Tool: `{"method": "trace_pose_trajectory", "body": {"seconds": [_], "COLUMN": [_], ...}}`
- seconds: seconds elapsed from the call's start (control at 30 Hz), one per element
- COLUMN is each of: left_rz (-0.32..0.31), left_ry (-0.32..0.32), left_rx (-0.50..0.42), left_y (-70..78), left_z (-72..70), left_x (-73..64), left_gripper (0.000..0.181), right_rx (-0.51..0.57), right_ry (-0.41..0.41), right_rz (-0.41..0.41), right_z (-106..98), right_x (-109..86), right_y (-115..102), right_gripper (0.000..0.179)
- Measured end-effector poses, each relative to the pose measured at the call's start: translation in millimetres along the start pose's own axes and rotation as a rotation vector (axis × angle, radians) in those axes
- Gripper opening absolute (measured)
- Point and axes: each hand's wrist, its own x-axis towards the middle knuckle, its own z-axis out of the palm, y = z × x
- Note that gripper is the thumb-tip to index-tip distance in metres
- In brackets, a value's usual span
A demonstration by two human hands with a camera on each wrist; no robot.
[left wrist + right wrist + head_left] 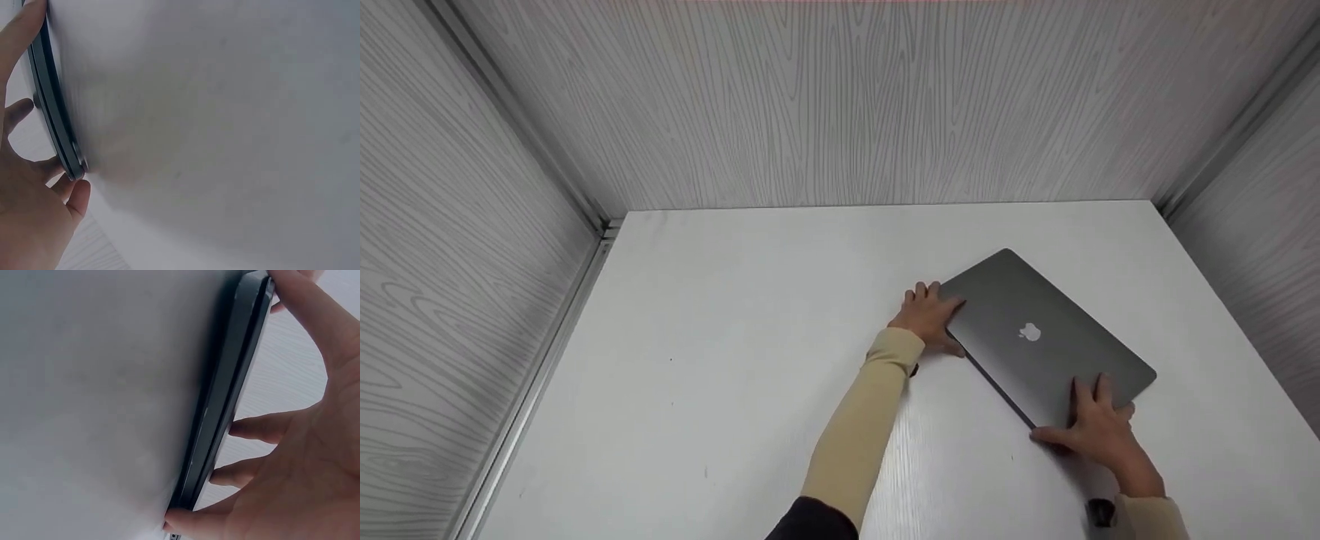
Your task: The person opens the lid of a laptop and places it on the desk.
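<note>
A closed grey laptop [1046, 364] with a white apple logo on its lid lies at a slant on the right half of the table. My left hand [928, 316] grips its left corner, with one digit over the lid and others along the sides. At the near corner, my right hand [1095, 431] spreads two fingers on the lid while the thumb holds the front edge. The left wrist view shows the laptop's thin side [54, 107] between the digits. Fingertips touch the lid side of the laptop [225, 382] in the right wrist view.
The white tabletop [720, 337] is bounded by grey wood-grain panels: a back wall [840, 112], a left wall [450, 300] and a right wall [1252, 262]. A metal rail [547, 352] runs along the left side. A small black piece [1101, 513] sits beside the right cuff.
</note>
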Motion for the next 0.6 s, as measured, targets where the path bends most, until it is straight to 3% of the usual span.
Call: {"method": "trace_pose_trajectory", "body": {"seconds": [0.3, 0.6], "left_rz": [0.011, 0.009], "left_ry": [-0.005, -0.01], "left_rx": [-0.035, -0.047], "left_y": [-3.4, -0.5], "left_z": [-1.2, -2.1], "left_x": [-2.5, -2.9], "left_gripper": [0.102, 0.101], "right_rx": [-0.083, -0.028], "right_ry": [0.08, 0.077], "right_rz": [-0.063, -0.045], "right_z": [5.4, 4.6], "right_x": [0.7, 1.2], "right_y": [-2.1, -1.3], "right_gripper": [0.118, 0.114]}}
